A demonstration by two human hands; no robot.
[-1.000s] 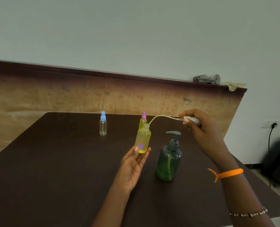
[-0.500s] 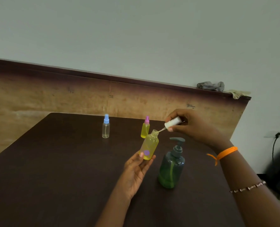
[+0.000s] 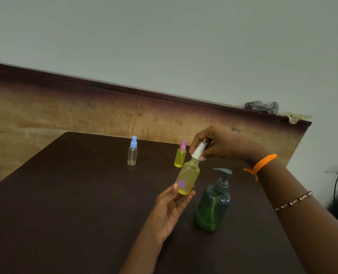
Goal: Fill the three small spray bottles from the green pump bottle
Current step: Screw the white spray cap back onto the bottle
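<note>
My left hand [image 3: 169, 210] holds the yellow spray bottle [image 3: 187, 178] near its base, tilted a little to the right and lifted off the dark tabletop [image 3: 65, 204]; my thumb and fingers [image 3: 186, 198] curl loosely round its lower end, beside a purple mark on its side. My right hand [image 3: 221, 144] comes in from above, its fingertips pinching the white spray cap [image 3: 198, 150], which sits at the bottle's neck; I cannot tell whether it is screwed on. The bottle looks full of yellow liquid. The green pump bottle [image 3: 213, 208] stands upright just to the right of my left hand, with green liquid low in it. Farther back on the tabletop stand a small yellow bottle with a pink cap [image 3: 180, 156], just behind the one I hold, and a clear bottle with a blue cap [image 3: 132, 152], well to its left. An orange band [image 3: 263, 165] and a beaded bracelet [image 3: 292, 201] are round my right arm.
</note>
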